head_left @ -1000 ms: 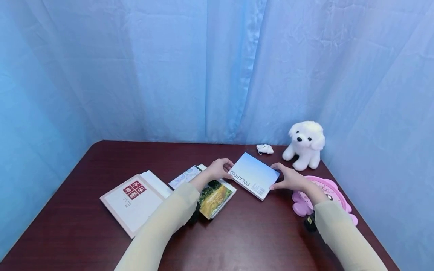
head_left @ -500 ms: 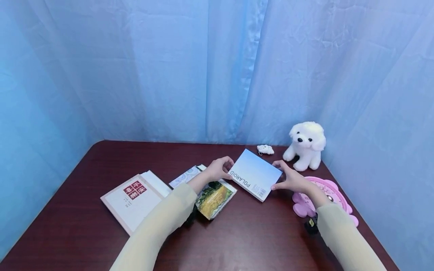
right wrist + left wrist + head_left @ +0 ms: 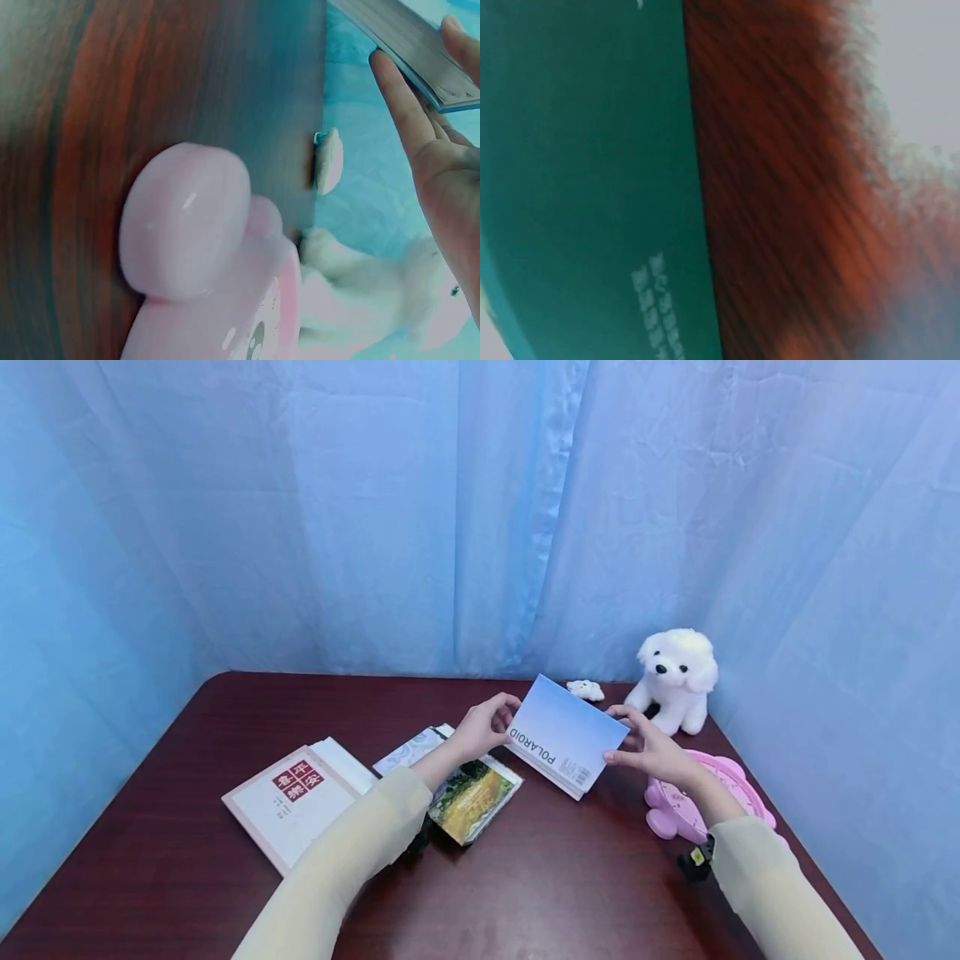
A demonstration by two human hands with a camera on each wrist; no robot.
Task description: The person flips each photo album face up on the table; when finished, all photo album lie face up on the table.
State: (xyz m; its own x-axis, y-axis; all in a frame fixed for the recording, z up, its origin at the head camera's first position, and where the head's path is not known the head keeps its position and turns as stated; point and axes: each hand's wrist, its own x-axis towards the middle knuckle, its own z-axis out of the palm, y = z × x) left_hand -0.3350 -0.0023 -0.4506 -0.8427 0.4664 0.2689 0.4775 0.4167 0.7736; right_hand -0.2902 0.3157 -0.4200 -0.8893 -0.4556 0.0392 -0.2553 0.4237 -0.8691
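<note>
A blue-and-white book marked POLAROID is tilted above the table between both hands. My left hand holds its left corner between thumb and fingers. On the opposite edge, my right hand grips it, thumb on the near side. The right wrist view shows the page block of the book, with fingers of the right hand beneath it. Under the left forearm lies a book with a yellow-green landscape cover, partly hidden. A dark green surface with blurred white print fills the left wrist view's left side.
Farther left lies a pale book with red characters, partly under the left sleeve. A white plush dog sits at the back right, near a small white plush item. A pink animal-shaped plastic object stands by the right forearm.
The POLAROID book has risen and its far edge has tipped up, now overlapping part of the small white plush item. Both hands have moved slightly with it, the right one a little upward.
</note>
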